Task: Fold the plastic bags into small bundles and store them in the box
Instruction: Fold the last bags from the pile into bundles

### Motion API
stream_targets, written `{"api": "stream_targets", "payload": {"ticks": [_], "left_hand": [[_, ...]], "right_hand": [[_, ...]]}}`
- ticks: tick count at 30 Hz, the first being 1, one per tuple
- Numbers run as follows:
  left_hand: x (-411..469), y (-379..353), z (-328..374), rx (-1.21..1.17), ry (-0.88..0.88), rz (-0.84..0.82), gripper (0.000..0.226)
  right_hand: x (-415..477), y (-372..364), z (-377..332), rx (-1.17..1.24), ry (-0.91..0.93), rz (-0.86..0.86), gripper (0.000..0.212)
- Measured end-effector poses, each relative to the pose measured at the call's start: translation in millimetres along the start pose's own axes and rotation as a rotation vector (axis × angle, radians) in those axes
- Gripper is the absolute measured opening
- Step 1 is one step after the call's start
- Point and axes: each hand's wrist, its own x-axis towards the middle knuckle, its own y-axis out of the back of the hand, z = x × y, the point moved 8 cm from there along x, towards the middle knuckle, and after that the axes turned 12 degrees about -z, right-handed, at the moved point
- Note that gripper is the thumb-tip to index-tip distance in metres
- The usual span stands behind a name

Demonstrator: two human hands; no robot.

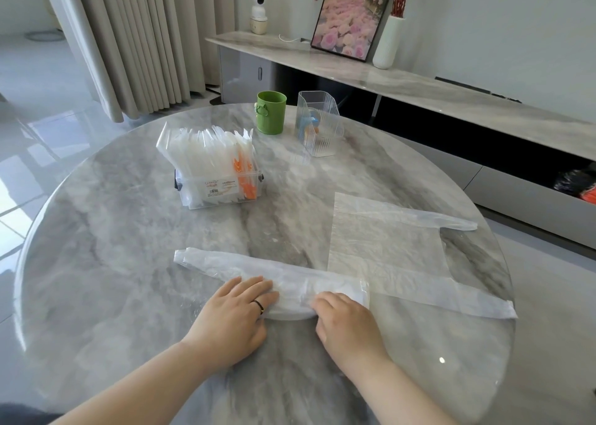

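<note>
A translucent white plastic bag (290, 282), folded into a long narrow strip, lies across the near part of the round marble table (129, 263). My left hand (235, 315) presses flat on the strip's middle, fingers together. My right hand (345, 321) pinches the strip's near edge just to the right. A second plastic bag (383, 237) lies spread flat to the right, its handles pointing toward the table's right edge. A clear storage box (219, 189) holding several upright folded bags, one orange, stands at the table's far left.
A green cup (271, 112) and a ribbed clear organizer (319, 125) stand at the table's far side. Beyond it runs a low marble console (419, 83) with a white vase, a framed picture and a small camera. Curtains hang at the back left.
</note>
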Motion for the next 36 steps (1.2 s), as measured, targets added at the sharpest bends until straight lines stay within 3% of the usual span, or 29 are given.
{"api": "stream_targets", "payload": {"ticks": [3,7,12,14,16,17,20,23,26,28,30,33,36], "left_hand": [[2,3,-8,0.003,0.036,-0.019,0.049],[2,8,-12,0.028,0.016,0.024,0.044],[4,17,-22,-0.161,0.019,0.063,0.036],[6,15,-35,-0.235,0.102,0.007,0.031],[5,4,-46,-0.400,0.227,-0.161,0.022],[3,1,-52,-0.478,0.275,-0.171,0.017],[0,-2,-66,-0.746,0.429,-0.144,0.035],[0,-1,-76,-0.854,0.521,-0.049,0.030],[2,-1,-80,-0.906,0.562,0.065,0.028],[4,-3,-81,-0.909,0.572,0.101,0.024],[6,-2,-82,-0.906,0.595,0.119,0.006],[6,5,-78,-0.664,0.595,0.118,0.030],[4,25,-58,-0.284,0.450,0.295,0.046]], "right_hand": [[-2,2,9,0.049,-0.064,-0.010,0.028],[-6,3,13,0.145,-0.063,-0.029,0.028],[-12,-1,5,0.045,0.023,-0.094,0.035],[-10,-2,14,0.042,-0.023,-0.116,0.039],[-8,2,26,0.026,-0.089,-0.143,0.044],[-9,5,33,0.061,-0.118,-0.160,0.041],[-11,5,63,0.342,-0.274,-0.259,0.015],[-17,-5,86,0.686,-0.440,-0.309,0.024],[-17,-10,94,0.779,-0.550,-0.272,0.029],[-17,-12,97,0.700,-0.611,-0.245,0.032],[-18,-10,95,0.544,-0.653,-0.238,0.038],[-15,-9,88,0.355,-0.637,-0.238,0.041],[-15,-4,83,0.287,-0.633,-0.212,0.030]]}}
